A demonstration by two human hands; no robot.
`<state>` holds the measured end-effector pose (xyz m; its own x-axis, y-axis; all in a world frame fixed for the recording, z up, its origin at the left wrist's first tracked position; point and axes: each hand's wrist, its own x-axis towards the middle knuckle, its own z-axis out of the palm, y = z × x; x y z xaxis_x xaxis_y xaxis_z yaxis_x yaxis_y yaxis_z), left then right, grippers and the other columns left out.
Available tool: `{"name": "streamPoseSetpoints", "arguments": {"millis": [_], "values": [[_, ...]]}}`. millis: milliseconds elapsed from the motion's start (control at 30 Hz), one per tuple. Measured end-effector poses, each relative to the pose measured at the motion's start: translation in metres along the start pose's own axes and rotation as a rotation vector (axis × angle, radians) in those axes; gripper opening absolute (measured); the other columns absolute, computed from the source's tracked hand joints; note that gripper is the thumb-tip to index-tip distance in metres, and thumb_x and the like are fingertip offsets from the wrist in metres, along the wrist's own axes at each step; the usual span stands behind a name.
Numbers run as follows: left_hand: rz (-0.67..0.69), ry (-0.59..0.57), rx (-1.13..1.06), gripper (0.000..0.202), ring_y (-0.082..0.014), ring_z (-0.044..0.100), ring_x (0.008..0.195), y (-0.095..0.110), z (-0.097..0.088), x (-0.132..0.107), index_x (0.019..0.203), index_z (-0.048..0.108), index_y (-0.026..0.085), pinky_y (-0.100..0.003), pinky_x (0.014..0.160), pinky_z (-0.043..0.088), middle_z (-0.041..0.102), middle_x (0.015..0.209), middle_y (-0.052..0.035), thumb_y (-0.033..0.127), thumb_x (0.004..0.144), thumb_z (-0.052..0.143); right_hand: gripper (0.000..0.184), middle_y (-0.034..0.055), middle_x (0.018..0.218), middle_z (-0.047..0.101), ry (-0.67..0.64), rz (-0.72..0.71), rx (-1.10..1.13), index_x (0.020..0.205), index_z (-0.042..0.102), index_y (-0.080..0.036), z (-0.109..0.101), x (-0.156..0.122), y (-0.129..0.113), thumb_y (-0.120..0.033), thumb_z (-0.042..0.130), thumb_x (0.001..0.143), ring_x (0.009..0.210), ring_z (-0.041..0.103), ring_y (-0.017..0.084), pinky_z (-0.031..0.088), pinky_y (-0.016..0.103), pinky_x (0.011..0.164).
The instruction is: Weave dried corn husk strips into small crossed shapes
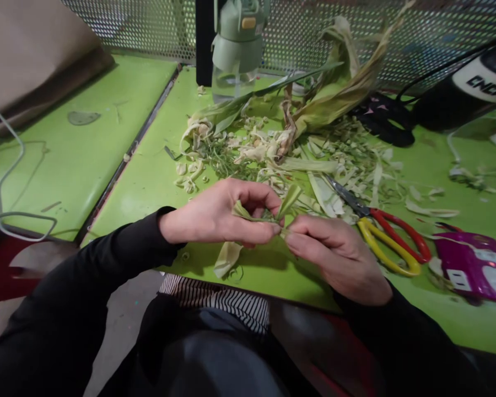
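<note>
Close to the table's front edge, my left hand [227,215] pinches a folded strip of green corn husk [288,201] between thumb and fingers. My right hand [334,251] meets it from the right, its thumb and forefinger closed on the end of the same strip. Parts of the husk are hidden by the fingers. A loose piece of husk [227,258] lies on the table below my left hand. Beyond both hands spreads a heap of cut husk scraps [256,149]. Scissors [384,231] with red and yellow handles lie right of my right hand.
Long husk leaves [334,110] rise behind the heap. A green water bottle [237,55] stands near the perforated metal partition [157,27]. At right lie a purple packet [475,262], a black claw hair clip [386,118] and a black cylinder [458,88]. A brown paper bag [37,49] occupies the far left.
</note>
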<state>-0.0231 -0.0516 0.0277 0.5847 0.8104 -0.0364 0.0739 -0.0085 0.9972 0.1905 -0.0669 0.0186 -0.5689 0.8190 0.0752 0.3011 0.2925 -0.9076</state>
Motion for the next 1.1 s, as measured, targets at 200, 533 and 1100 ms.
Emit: {"name": "streamPoseSetpoints", "arguments": {"millis": [200, 533, 1100], "values": [[-0.046, -0.008, -0.092, 0.012, -0.0065, 0.059, 0.06, 0.0, -0.003, 0.002, 0.089, 0.063, 0.013, -0.018, 0.06, 0.049, 0.063, 0.069, 0.0024, 0.018, 0.083, 0.072, 0.035, -0.0044, 0.055, 0.042, 0.032, -0.001, -0.011, 0.064, 0.053, -0.021, -0.004, 0.002, 0.005, -0.035, 0.056, 0.096, 0.049, 0.037, 0.009, 0.031, 0.027, 0.05], [-0.068, 0.03, -0.198, 0.031, -0.0121, 0.073, 0.083, -0.016, -0.015, 0.011, 0.117, 0.065, 0.01, -0.023, 0.077, 0.059, 0.077, 0.094, -0.0097, 0.033, 0.099, 0.056, 0.025, -0.0008, 0.07, 0.057, 0.107, 0.066, -0.117, 0.089, 0.062, -0.021, -0.006, 0.019, 0.015, -0.046, 0.063, 0.092, 0.064, 0.05, 0.013, 0.038, 0.027, 0.057], [-0.043, 0.064, 0.056, 0.014, -0.0034, 0.046, 0.044, -0.016, -0.006, 0.016, 0.088, 0.061, 0.012, -0.015, 0.044, 0.035, 0.049, 0.051, 0.0077, 0.026, 0.089, 0.066, 0.029, -0.0086, 0.05, 0.036, -0.005, 0.428, 0.846, 0.073, 0.057, -0.017, -0.004, 0.025, 0.019, -0.039, 0.061, 0.093, 0.041, 0.019, 0.004, 0.017, 0.019, 0.04]]}}
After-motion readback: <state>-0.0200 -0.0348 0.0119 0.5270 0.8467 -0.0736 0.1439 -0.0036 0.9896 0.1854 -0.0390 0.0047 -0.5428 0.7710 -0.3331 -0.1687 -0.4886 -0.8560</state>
